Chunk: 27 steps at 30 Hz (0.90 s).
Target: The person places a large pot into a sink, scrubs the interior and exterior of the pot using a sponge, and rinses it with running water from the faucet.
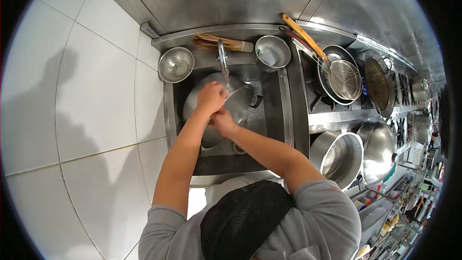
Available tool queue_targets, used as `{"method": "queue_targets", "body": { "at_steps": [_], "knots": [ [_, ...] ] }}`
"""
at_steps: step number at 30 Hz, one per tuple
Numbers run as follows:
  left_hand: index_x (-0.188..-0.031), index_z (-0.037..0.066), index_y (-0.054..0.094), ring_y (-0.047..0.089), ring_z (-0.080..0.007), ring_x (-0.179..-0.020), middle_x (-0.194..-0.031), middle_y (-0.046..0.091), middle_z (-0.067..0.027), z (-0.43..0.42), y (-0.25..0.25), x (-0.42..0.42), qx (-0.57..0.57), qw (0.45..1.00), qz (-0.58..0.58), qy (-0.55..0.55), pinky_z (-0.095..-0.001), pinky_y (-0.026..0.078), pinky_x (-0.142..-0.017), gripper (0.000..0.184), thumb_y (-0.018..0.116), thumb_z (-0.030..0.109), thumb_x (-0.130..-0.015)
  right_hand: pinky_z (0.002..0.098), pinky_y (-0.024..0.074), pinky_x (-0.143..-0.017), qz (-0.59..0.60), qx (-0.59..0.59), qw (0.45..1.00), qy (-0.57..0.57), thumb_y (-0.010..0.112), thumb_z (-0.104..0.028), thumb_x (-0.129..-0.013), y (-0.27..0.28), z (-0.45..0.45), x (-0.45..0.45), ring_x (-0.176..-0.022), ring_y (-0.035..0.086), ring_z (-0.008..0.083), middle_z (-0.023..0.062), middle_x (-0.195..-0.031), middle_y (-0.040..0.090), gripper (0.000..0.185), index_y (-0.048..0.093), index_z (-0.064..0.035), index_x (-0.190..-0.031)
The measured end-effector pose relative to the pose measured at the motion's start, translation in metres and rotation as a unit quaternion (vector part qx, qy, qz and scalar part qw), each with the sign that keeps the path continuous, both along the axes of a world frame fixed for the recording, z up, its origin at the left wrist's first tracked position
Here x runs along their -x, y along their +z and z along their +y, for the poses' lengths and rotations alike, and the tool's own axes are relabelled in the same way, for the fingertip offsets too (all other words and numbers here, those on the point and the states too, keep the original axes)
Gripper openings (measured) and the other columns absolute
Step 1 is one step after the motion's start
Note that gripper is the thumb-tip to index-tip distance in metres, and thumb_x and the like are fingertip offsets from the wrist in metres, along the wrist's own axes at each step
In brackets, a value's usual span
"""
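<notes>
A large, shiny metal wok-like vessel (241,107) sits tilted in the sink (286,110), partly covered by my hands. Just below the faucet (223,58), my left hand (211,97) is closed, its fingers bent over the vessel near its rim. My right hand (224,123) is closed too, right below and touching or nearly touching the left one. Whatever lies between the fingers is hidden. Water seems to run from the spout beside my left hand. Another rounded metal surface (192,101) shows behind my left forearm; whether it belongs to the same vessel I cannot tell.
Metal bowls stand on the sink ledge at left (176,65) and right (273,52), with a bamboo brush (224,43) between. Right of the sink, strainers (345,80) rest over a pan on the stove. A deep pot (337,156) and domed lid (378,151) stand nearer.
</notes>
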<state>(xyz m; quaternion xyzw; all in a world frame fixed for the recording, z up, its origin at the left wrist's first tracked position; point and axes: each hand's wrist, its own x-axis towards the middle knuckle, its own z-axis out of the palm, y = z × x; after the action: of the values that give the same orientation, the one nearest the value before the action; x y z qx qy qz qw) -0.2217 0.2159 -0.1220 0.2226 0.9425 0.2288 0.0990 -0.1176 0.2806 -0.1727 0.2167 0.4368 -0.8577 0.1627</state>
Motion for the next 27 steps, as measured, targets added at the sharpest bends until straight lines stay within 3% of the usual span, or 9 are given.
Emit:
{"method": "queue_targets", "body": {
  "at_steps": [1,3,6,9,11,16,23,26,27],
  "knots": [
    [-0.107,0.01,0.079,0.069,-0.0372,-0.113,-0.12,0.075,-0.0139,0.009,-0.018,0.006,-0.004,1.0,-0.001,-0.001,-0.0526,0.053,-0.098,0.027,0.067,0.032,-0.098,0.0371,0.0601,-0.077,-0.001,-0.004,1.0,-0.001,0.069,-0.016,-0.102,-0.006,0.002,-0.009,-0.092,0.068,0.018,0.0047,-0.109,0.07,0.018,0.065,-0.0086,-0.118],
    [-0.126,0.012,0.077,0.054,-0.0359,-0.143,-0.144,0.068,-0.01,0.024,-0.042,0.012,-0.017,0.997,-0.021,-0.075,-0.0591,0.038,-0.12,0.036,0.06,0.035,-0.103,0.0361,0.0602,-0.078,-0.048,0.003,0.987,0.151,0.071,-0.018,-0.1,-0.019,0.01,-0.021,-0.095,0.067,0.0154,0.0033,-0.105,0.068,0.019,0.064,-0.0091,-0.115],
    [-0.136,0.016,0.073,0.049,-0.0336,-0.149,-0.152,0.064,-0.0069,0.026,-0.052,0.015,-0.016,0.997,-0.062,-0.048,-0.0647,0.026,-0.125,0.04,0.055,0.034,-0.106,0.0392,0.0605,-0.081,-0.086,0.067,0.987,0.118,0.066,-0.022,-0.101,-0.023,0.048,-0.018,-0.094,0.068,0.0187,0.0031,-0.099,0.067,0.015,0.064,-0.0082,-0.107],
    [-0.13,0.012,0.076,0.057,-0.0319,-0.14,-0.145,0.068,-0.0088,0.019,-0.069,-0.003,-0.043,0.997,0.053,-0.039,-0.0587,0.031,-0.123,0.035,0.057,0.028,-0.105,0.0439,0.0603,-0.082,-0.129,0.188,0.972,-0.059,0.059,-0.022,-0.101,-0.011,0.096,0.026,-0.092,0.07,0.0251,0.0047,-0.096,0.067,0.017,0.064,-0.0065,-0.1],
    [-0.131,0.012,0.075,0.056,-0.0324,-0.141,-0.144,0.068,-0.0092,0.011,-0.071,-0.017,-0.083,0.994,0.039,-0.065,-0.0595,0.032,-0.122,0.034,0.058,0.025,-0.104,0.0435,0.0605,-0.078,-0.098,0.112,0.982,-0.115,0.06,-0.014,-0.099,-0.043,0.115,0.059,-0.092,0.071,0.0248,0.0059,-0.098,0.068,0.011,0.065,-0.0055,-0.102],
    [-0.132,0.01,0.072,0.054,-0.035,-0.144,-0.143,0.068,-0.0094,-0.006,-0.07,-0.02,-0.162,0.985,0.011,-0.063,-0.0615,0.033,-0.12,0.033,0.062,0.019,-0.102,0.0424,0.0595,-0.073,-0.1,0.035,0.989,-0.102,0.061,-0.009,-0.099,-0.063,0.094,0.072,-0.089,0.071,0.0267,0.0095,-0.103,0.071,0.014,0.063,-0.002,-0.111],
    [-0.133,0.011,0.072,0.047,-0.0406,-0.149,-0.151,0.063,-0.0125,0.0,-0.068,0.025,-0.03,1.0,0.0,0.007,-0.0634,0.028,-0.123,0.044,0.057,0.041,-0.106,0.035,0.061,-0.065,-0.063,0.008,0.998,0.014,0.065,-0.006,-0.092,-0.02,0.047,0.013,-0.082,0.071,0.0184,0.0036,-0.1,0.071,0.03,0.062,-0.0104,-0.121],
    [-0.128,0.008,0.073,0.055,-0.0442,-0.14,-0.143,0.068,-0.0177,0.031,-0.029,0.045,0.021,0.992,-0.128,0.01,-0.0605,0.038,-0.118,0.051,0.057,0.05,-0.104,0.0362,0.0596,-0.063,-0.034,0.046,0.997,0.046,0.068,-0.008,-0.093,-0.03,0.025,-0.013,-0.082,0.071,0.0189,0.0036,-0.102,0.071,0.031,0.062,-0.0101,-0.123],
    [-0.125,0.007,0.074,0.06,-0.0463,-0.133,-0.136,0.07,-0.0205,0.041,-0.026,0.051,-0.032,0.981,-0.191,0.031,-0.0578,0.043,-0.113,0.055,0.057,0.054,-0.104,0.0373,0.0606,-0.074,0.003,0.028,0.995,0.092,0.067,-0.009,-0.097,-0.017,0.021,-0.022,-0.091,0.071,0.0184,0.0048,-0.109,0.071,0.031,0.061,-0.0085,-0.127]
  ]
}}
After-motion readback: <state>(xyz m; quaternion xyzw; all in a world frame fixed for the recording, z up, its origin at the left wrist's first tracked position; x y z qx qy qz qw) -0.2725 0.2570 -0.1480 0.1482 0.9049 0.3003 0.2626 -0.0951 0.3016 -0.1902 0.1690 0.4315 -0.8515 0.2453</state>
